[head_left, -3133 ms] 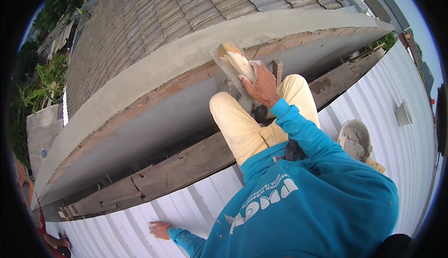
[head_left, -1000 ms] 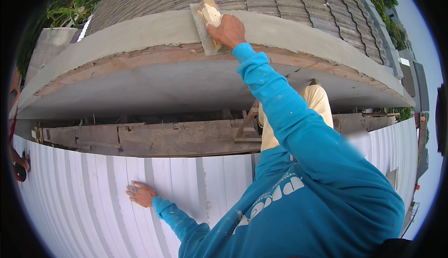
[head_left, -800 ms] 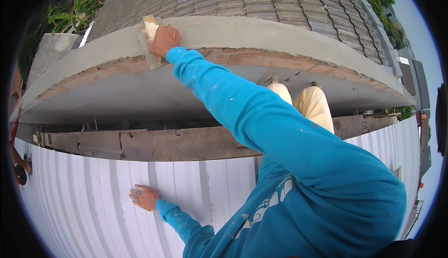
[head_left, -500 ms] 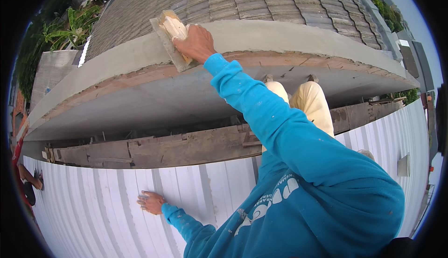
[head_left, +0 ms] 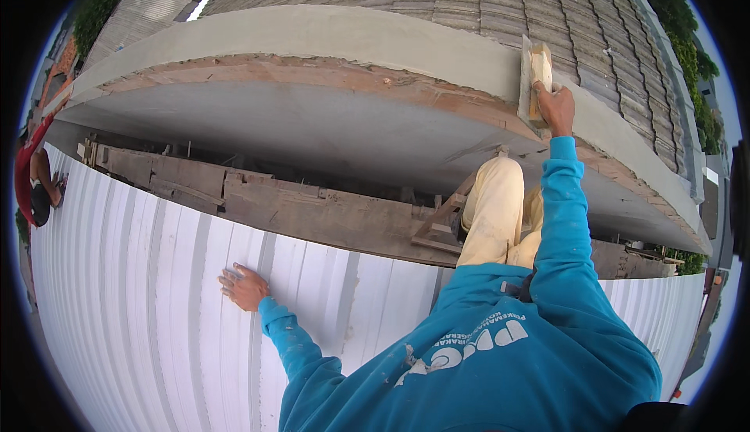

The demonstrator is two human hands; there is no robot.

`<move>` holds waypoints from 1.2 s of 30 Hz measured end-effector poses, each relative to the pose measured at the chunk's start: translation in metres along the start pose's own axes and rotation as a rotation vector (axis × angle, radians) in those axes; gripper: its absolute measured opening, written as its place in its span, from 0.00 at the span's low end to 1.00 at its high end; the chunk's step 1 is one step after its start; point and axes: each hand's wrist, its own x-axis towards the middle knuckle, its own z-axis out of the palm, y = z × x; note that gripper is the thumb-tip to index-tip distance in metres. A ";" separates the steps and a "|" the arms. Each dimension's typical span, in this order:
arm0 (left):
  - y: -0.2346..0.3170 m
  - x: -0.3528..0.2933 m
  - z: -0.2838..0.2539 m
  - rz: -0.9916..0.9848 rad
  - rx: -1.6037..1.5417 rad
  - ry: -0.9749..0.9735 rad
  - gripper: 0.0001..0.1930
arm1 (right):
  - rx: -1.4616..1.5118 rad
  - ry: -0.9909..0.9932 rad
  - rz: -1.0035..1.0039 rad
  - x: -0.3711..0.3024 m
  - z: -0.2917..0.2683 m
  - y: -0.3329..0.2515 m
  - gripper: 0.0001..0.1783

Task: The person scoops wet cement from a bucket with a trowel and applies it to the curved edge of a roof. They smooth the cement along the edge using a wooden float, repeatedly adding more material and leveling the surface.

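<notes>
On the grey cement band (head_left: 328, 37) edging the tiled roof, the right hand (head_left: 556, 108) grips the handle of a wooden plastering float (head_left: 533, 80), its face pressed against the wet cement. The left hand (head_left: 244, 287) lies spread, palm down, on the white corrugated metal sheeting (head_left: 156, 307) below.

The right hand (head_left: 556, 108) covers the float (head_left: 533, 80) handle; a person (head_left: 35, 186) at the left edge is cut off.
</notes>
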 end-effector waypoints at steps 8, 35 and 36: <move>0.008 -0.006 -0.009 -0.024 0.003 -0.015 0.30 | 0.136 -0.178 -0.391 -0.086 0.113 -0.278 0.27; 0.008 -0.009 -0.016 -0.064 -0.042 -0.004 0.30 | 1.010 -0.976 -0.370 -0.089 0.113 -0.407 0.26; 0.011 -0.007 -0.014 -0.060 -0.053 -0.006 0.30 | 1.086 -0.945 -0.272 -0.058 0.105 -0.375 0.27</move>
